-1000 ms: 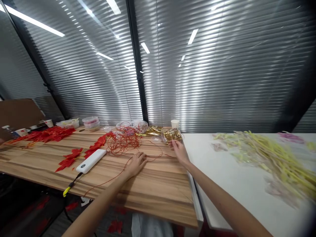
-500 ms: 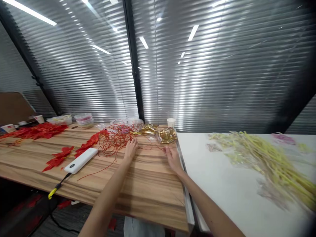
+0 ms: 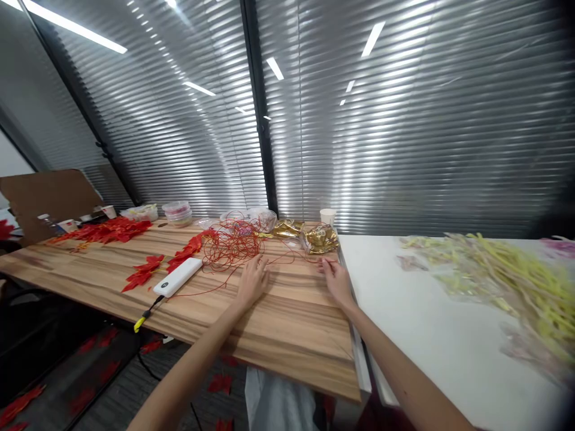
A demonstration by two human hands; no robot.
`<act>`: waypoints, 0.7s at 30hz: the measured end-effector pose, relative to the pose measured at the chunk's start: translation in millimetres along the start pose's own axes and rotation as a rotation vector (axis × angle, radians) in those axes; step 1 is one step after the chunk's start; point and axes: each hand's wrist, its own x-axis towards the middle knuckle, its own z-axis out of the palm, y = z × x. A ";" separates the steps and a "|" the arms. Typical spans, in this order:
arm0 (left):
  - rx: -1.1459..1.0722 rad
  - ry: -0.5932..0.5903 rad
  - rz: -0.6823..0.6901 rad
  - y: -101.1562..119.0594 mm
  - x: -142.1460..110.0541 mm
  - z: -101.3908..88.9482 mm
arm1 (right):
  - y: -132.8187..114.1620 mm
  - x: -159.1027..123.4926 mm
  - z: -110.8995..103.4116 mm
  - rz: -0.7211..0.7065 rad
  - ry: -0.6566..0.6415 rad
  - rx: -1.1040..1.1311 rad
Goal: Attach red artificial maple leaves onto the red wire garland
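Note:
My left hand (image 3: pixel 252 279) lies palm down on the wooden table (image 3: pixel 278 326), fingers stretched toward a tangled heap of red string (image 3: pixel 231 245). A strand of that string runs under or past its fingertips. My right hand (image 3: pixel 335 280) rests near the table's right edge, fingers bent, just in front of a clear bag of gold pieces (image 3: pixel 320 238). A thin red strand runs by its fingertips; whether it pinches the strand is unclear.
A white power bank (image 3: pixel 178 276) with a yellow-tipped cable lies left of my left hand. Red leaves (image 3: pixel 144 273) are scattered to the left. Plastic containers (image 3: pixel 178 213) and a paper cup (image 3: pixel 327 216) stand at the back. Yellow stems (image 3: pixel 507 278) cover the white table (image 3: pixel 417 323).
My left hand pushed forward to the red string heap, then drew back a little. My right hand slid slightly toward me from the gold bag. The view has swung left, then right.

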 end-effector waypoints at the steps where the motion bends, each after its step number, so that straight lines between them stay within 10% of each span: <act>1: -0.012 -0.010 0.013 3.7 -7.4 -6.4 | -0.2 0.0 0.1 0.005 -0.001 0.007; 8: 0.047 -0.083 0.165 -6.4 -71.9 -74.6 | 1.3 1.0 2.3 -0.003 -0.017 0.034; 15: 0.250 0.023 0.004 -94.5 -88.3 -148.2 | 5.0 1.3 1.0 -0.009 -0.038 0.043; 21: 0.328 0.080 -0.295 -173.8 -95.5 -173.6 | 4.3 0.7 0.6 -0.018 -0.043 0.022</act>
